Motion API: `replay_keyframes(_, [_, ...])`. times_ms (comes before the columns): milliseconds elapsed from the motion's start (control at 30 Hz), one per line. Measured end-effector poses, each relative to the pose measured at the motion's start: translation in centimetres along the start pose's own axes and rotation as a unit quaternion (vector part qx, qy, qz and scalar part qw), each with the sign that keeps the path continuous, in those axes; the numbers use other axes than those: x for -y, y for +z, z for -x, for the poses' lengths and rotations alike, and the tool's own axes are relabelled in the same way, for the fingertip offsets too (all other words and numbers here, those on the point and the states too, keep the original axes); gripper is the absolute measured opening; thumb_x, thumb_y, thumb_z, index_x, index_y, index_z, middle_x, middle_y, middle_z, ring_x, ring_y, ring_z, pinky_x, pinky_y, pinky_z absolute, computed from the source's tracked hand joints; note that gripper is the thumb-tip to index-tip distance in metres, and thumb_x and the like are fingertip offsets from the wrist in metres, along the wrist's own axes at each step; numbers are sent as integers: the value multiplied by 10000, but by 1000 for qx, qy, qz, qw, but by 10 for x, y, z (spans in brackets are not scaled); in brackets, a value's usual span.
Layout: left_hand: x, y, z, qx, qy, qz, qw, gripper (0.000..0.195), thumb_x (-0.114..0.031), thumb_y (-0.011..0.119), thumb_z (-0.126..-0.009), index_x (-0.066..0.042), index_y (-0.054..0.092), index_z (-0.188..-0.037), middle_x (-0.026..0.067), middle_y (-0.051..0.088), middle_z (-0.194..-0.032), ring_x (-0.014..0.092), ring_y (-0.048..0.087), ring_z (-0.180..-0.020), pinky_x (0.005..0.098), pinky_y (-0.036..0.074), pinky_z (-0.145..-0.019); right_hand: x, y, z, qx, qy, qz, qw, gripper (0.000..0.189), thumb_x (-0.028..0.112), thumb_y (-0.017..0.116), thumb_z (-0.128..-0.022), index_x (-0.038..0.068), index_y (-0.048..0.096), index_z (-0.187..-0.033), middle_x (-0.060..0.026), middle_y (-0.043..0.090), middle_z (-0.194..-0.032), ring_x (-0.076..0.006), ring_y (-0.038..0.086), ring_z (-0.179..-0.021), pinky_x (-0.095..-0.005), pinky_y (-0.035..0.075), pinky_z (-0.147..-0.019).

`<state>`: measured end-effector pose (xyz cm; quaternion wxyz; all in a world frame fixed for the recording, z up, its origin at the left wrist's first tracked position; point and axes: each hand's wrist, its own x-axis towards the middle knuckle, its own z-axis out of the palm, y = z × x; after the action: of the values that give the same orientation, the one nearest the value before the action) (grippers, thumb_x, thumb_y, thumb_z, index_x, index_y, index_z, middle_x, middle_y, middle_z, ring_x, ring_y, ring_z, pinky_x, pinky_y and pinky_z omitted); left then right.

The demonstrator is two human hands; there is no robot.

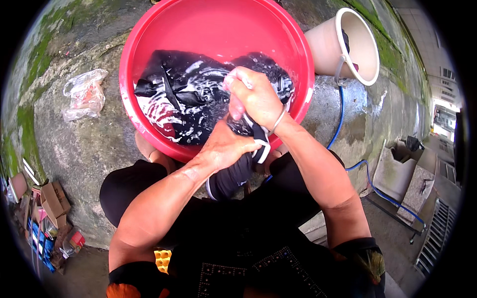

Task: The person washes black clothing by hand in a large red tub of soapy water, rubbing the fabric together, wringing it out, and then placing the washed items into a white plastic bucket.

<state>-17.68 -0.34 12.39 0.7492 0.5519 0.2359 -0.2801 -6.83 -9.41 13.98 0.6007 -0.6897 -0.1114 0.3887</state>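
A large red plastic basin (216,26) of soapy water stands between my legs. Dark wet clothes (190,93) lie soaking in its near half, streaked with white suds. Over the near rim, my left hand (220,143) grips a dark garment with white trim (261,139). Part of that garment hangs down outside the basin, below my left wrist. My right hand (257,95), with a bangle at the wrist, is clenched just above and ahead of the left one, around the same cloth. The fingers hide most of the gripped fabric.
A pale bucket (324,48) with dark cloth inside leans beside the basin's right. A blue hose (341,115) runs past it towards a stone trough (395,171). A clear plastic bag (87,95) lies left on mossy concrete. Cardboard boxes (55,203) sit lower left.
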Motion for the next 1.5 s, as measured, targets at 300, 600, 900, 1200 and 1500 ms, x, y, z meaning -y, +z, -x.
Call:
replay_keyframes(300, [-4,2,-11,-70,-13,-115,991,650,-172,805,-677,48,513,-1214,138,670,-1086,229,641,-1011,333,504,-917,-26,5,-13,-75,2,109,991,204,125,501,-995,-53,557,-912,-80,548,-568,-162,560,-470,-330,461,-502])
replay_keyframes(600, [30,-5,-39,-54,-28,-74,995,566,-140,785,-737,45,537,-1210,110,682,-1028,185,640,-935,322,511,-867,-61,1,-31,-65,41,66,995,207,148,538,-996,-34,584,-909,-60,554,-567,-162,561,-469,-326,454,-480])
replay_keyframes(900, [-35,-28,4,97,40,292,951,725,-633,623,-891,-54,498,-1311,148,592,-1226,233,612,-1131,395,577,-874,30,-20,-6,34,-40,-234,971,399,366,498,-1047,-5,607,-947,10,465,-575,-116,512,-512,-257,443,-543])
replay_keyframes(1200, [-38,-25,15,153,46,356,921,597,-302,717,-907,58,487,-1323,165,666,-1142,248,700,-997,378,611,-846,36,-7,-7,50,-168,-129,976,303,242,507,-1052,-28,620,-1130,-56,600,-697,-150,630,-682,-288,519,-682])
replay_keyframes(1500, [-69,-57,7,-69,123,443,885,454,-376,624,-905,-46,605,-1216,132,691,-1108,280,691,-990,432,569,-916,31,-36,30,-153,-425,394,801,674,-11,633,-817,131,447,-1449,-180,499,-1330,-338,569,-1165,-418,468,-980])
